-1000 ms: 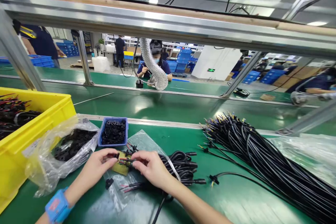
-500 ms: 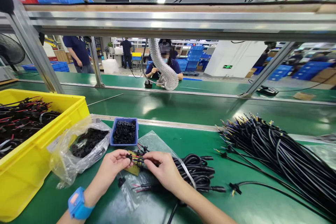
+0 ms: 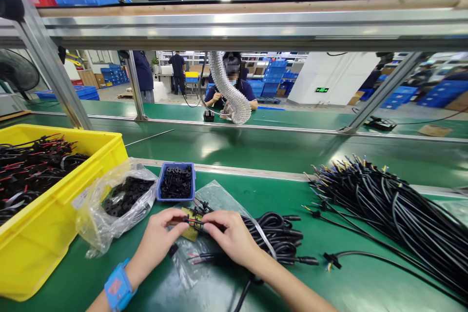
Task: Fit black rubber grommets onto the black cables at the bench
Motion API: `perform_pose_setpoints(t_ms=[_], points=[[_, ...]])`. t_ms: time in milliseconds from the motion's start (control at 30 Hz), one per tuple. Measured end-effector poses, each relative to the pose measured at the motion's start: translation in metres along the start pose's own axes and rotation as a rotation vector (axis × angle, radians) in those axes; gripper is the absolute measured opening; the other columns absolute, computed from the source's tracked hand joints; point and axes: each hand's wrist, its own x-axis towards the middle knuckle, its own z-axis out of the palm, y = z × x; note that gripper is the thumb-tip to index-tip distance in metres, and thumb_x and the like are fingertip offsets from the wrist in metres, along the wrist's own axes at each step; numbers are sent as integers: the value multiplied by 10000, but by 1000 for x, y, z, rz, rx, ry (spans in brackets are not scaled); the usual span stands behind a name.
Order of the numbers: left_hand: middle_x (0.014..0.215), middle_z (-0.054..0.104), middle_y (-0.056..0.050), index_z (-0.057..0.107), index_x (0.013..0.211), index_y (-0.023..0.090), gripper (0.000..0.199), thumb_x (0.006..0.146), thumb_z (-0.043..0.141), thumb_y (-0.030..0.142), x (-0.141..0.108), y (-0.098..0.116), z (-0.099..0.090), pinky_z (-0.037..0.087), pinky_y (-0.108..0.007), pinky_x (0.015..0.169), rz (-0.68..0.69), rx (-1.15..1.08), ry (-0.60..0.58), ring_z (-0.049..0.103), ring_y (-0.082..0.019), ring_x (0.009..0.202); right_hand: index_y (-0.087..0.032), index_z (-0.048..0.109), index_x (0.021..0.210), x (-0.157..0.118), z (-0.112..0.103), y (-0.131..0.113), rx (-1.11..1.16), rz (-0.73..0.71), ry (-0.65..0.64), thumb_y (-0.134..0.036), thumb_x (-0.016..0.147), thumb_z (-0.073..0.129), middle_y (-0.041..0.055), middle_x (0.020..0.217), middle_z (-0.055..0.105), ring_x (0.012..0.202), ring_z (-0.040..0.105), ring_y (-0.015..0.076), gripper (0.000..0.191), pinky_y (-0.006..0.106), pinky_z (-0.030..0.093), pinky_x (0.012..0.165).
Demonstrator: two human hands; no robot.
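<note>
My left hand [image 3: 164, 234] pinches a small black plastic part at the wire end of a black cable, where red wire shows. Close beside it, my right hand [image 3: 234, 236] grips the cable, its fingers partly hiding it. Under the fingertips lies a yellowish block [image 3: 189, 233] on a clear plastic bag [image 3: 219, 195]. Coiled black cables [image 3: 280, 234] with plug ends, tied in a bundle, lie just right of my right hand. Another small black part [image 3: 173, 250] sits below my left fingers.
A blue bin [image 3: 194, 190] and an open clear bag [image 3: 89, 226] hold small black parts. At left stands a yellow crate [image 3: 58, 234] of cables. Loose long cables [image 3: 398, 219] cover the right side. Beyond the metal frame [image 3: 234, 31], a person [image 3: 248, 90] sits under a flexible duct.
My left hand has shifted slightly right, with its fingers closer to my right hand's. The view has shifted a little. A standing person in the background is now partly behind the post.
</note>
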Motion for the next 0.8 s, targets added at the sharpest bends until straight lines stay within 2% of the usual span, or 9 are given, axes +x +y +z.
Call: perform_pose_setpoints(t_ms=[67, 133, 233, 367, 533, 667, 800], points=[[854, 689, -37, 672, 801, 194, 103, 724, 612, 224, -2, 5, 3, 489, -317, 788, 97, 147, -16, 619, -193, 802, -205, 691, 813, 2, 0, -1, -10, 57, -36, -204, 798, 536, 14, 768, 694, 687, 611, 163, 156, 243, 434, 664], [858, 686, -33, 674, 801, 197, 95, 731, 609, 201, -1, 9, 7, 477, -314, 798, 150, 200, -18, 613, -190, 814, -195, 678, 757, 3, -1, -1, -63, 104, -69, -203, 805, 514, 2, 671, 659, 606, 571, 150, 171, 230, 401, 593], [822, 682, -35, 669, 772, 182, 73, 731, 610, 173, 3, 12, 10, 479, -293, 759, 163, 189, -39, 614, -180, 778, -173, 633, 660, 4, -3, 0, -37, 126, -141, -215, 821, 466, -11, 564, 562, 533, 490, 129, 236, 217, 340, 517], [777, 674, -29, 669, 737, 181, 56, 745, 613, 182, 8, 12, 9, 479, -271, 728, 244, 133, -136, 612, -168, 754, -165, 596, 634, 4, -6, 3, 100, 131, -246, -245, 818, 447, -35, 523, 479, 489, 422, 105, 250, 199, 311, 473], [752, 662, -31, 666, 748, 180, 79, 777, 594, 191, 11, 17, 15, 458, -266, 700, 379, 176, -219, 590, -158, 729, -169, 539, 582, 4, -6, 5, 138, 149, -271, -281, 811, 447, -42, 489, 450, 466, 390, 96, 272, 194, 303, 457], [754, 656, -13, 676, 742, 197, 45, 747, 637, 175, 14, 21, 17, 430, -287, 759, 348, 281, -150, 577, -164, 765, -179, 510, 552, 4, -9, 3, 98, 160, -250, -302, 842, 419, -31, 491, 481, 462, 415, 101, 328, 199, 313, 470], [793, 620, -13, 699, 740, 213, 79, 666, 725, 220, 15, 17, 13, 411, -298, 793, 221, 325, -92, 553, -180, 837, -190, 576, 578, 3, -14, -2, -109, 127, -271, -255, 847, 444, -14, 545, 570, 497, 495, 122, 306, 213, 333, 501]])
